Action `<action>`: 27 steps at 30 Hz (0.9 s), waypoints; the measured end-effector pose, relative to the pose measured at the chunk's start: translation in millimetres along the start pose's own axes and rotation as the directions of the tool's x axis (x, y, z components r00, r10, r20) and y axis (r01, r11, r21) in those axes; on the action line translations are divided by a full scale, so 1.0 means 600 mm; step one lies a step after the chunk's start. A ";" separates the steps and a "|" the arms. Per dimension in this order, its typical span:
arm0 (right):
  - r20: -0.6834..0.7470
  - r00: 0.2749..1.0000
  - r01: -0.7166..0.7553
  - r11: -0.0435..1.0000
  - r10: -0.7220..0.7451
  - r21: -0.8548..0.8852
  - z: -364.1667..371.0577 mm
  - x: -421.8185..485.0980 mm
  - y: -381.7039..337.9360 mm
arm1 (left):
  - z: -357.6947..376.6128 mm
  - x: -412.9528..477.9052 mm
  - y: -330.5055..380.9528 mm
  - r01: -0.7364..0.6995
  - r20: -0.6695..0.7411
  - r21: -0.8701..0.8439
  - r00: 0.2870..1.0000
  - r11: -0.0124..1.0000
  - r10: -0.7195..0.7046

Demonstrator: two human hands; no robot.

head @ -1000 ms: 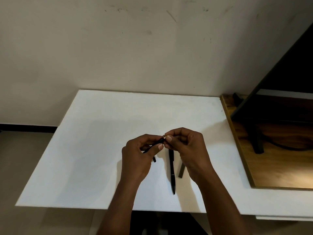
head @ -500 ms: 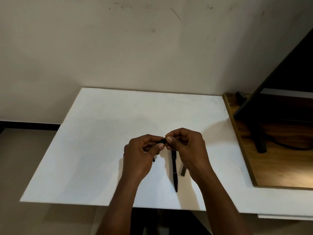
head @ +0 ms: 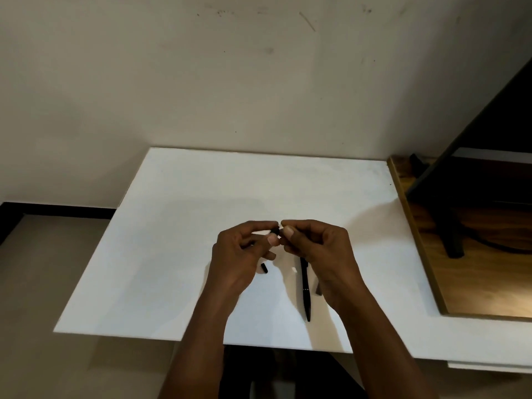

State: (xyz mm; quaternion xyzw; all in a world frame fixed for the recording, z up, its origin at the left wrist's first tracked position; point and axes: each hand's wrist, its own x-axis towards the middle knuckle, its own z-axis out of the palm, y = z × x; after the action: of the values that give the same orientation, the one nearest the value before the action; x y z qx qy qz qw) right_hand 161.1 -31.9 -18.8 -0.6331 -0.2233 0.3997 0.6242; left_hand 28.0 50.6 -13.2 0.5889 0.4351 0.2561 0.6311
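Both hands meet above the middle of the white table (head: 178, 226). My left hand (head: 240, 256) grips a thin black pen part (head: 275, 231) whose tip shows between thumb and forefinger; its lower end pokes out below the palm. My right hand (head: 319, 249) has thumb and forefinger pinched right at that tip; what it pinches is too small to make out. A black pen (head: 305, 292) lies lengthwise on the table under my right hand. A short grey piece (head: 319, 290) lies just right of it, half hidden by my wrist. A tiny white bit (head: 294, 269) lies left of the pen.
A wooden tabletop (head: 475, 283) adjoins the white table on the right, with a black stand (head: 452, 234) and a cable on it. A scuffed wall rises behind. The floor lies beyond the table's left edge.
My fingertips have drawn slightly apart at the tip of the held pen part. A tiny white bit now shows on the table left of the pen. The camera has shifted a little.
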 end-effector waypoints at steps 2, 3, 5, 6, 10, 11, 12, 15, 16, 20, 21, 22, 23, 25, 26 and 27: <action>-0.026 0.999 -0.034 0.999 0.034 0.001 0.010 -0.001 0.003 | -0.009 0.002 0.002 -0.002 -0.023 -0.047 1.000 0.999 0.001; -0.050 0.998 -0.039 0.997 0.035 -0.069 0.014 -0.001 0.005 | -0.014 0.002 0.001 -0.008 -0.036 -0.056 0.999 0.998 0.006; -0.047 0.999 -0.007 0.940 -0.010 -0.341 0.021 0.000 0.012 | -0.023 0.003 -0.002 -0.015 -0.056 -0.073 0.998 0.997 0.011; -0.009 0.999 0.024 0.872 -0.033 -0.489 0.027 -0.002 0.015 | -0.027 0.004 -0.003 -0.014 -0.063 -0.083 0.998 0.996 0.009; 0.102 0.994 0.097 0.581 -0.023 -0.808 0.055 -0.016 0.029 | -0.030 0.005 -0.007 -0.017 -0.068 -0.105 0.998 0.994 0.010; 0.106 0.994 0.094 0.541 -0.010 -0.836 0.061 -0.017 0.032 | -0.029 0.005 -0.007 -0.020 -0.062 -0.109 0.998 0.994 0.013; 0.103 0.995 0.084 0.511 0.008 -0.855 0.066 -0.016 0.034 | -0.028 0.005 -0.008 -0.022 -0.057 -0.110 0.998 0.994 0.016; 0.093 0.992 0.043 0.469 0.084 -0.882 0.075 -0.012 0.039 | -0.027 0.004 -0.009 -0.030 -0.054 -0.107 0.998 0.994 0.025; 0.097 0.990 0.041 0.458 0.100 -0.888 0.077 -0.011 0.041 | -0.027 0.004 -0.009 -0.032 -0.055 -0.107 0.998 0.994 0.026; 0.130 0.991 0.117 0.402 0.007 -0.908 0.078 -0.017 0.049 | -0.027 0.003 -0.007 -0.033 -0.065 -0.087 0.997 0.996 0.028; 0.142 0.990 0.136 0.391 -0.015 -0.910 0.078 -0.019 0.051 | -0.026 0.003 -0.007 -0.033 -0.067 -0.069 0.997 0.997 0.028; 0.149 0.988 0.148 0.388 -0.028 -0.910 0.077 -0.019 0.051 | -0.025 0.004 -0.007 -0.031 -0.070 -0.046 0.997 0.998 0.028; 0.148 0.988 0.149 0.397 -0.035 -0.905 0.076 -0.019 0.049 | -0.024 0.004 -0.007 -0.028 -0.075 -0.024 0.997 0.999 0.026; 0.105 0.993 0.114 0.483 -0.044 -0.868 0.066 -0.016 0.038 | -0.022 0.004 -0.006 -0.018 -0.093 0.007 0.996 1.000 0.019; 0.054 0.998 0.070 0.571 -0.045 -0.818 0.056 -0.012 0.030 | -0.021 0.004 -0.006 -0.012 -0.099 0.022 0.995 1.000 0.014; -0.008 0.999 0.016 0.677 -0.032 -0.735 0.043 -0.008 0.021 | -0.019 0.004 -0.006 -0.007 -0.104 0.042 0.994 0.999 0.012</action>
State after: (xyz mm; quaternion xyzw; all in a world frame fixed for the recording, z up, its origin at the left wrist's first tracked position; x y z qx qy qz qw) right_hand 135.4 -21.0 -27.2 -0.8313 -0.3671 0.2619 0.3249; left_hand 19.0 57.8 -16.6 0.5898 0.4700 0.2804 0.5938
